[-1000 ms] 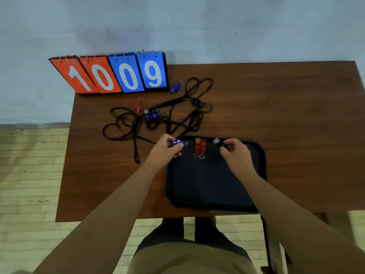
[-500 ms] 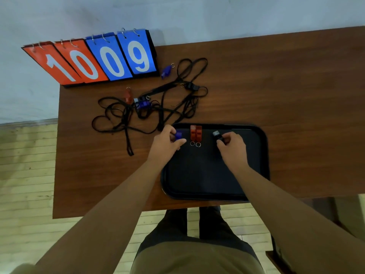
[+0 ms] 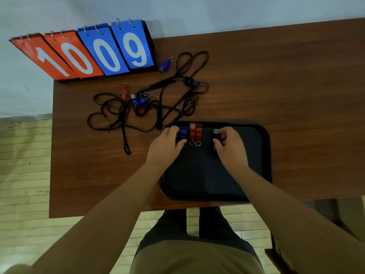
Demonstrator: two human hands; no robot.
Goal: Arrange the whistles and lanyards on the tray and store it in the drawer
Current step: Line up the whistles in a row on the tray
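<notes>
Your left grip (image 3: 166, 146) pinched a blue whistle (image 3: 183, 133) and your right grip (image 3: 232, 148) a black whistle (image 3: 216, 132), flanking two red whistles (image 3: 195, 132) at the far edge of the tray (image 3: 267, 155).

Flip scoreboard (image 3: 94, 54) standing at the far left corner of the brown wooden worktop (image 3: 276, 86), two orange cards, two blue, reading 1009. Pale plank floor (image 3: 23, 165) to the left, whitish wall (image 3: 197, 10) behind.

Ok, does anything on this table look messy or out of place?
The black lanyards lie in one tangled heap behind the tray, with whistles caught among them, and one blue whistle sits alone beside the scoreboard.
</notes>
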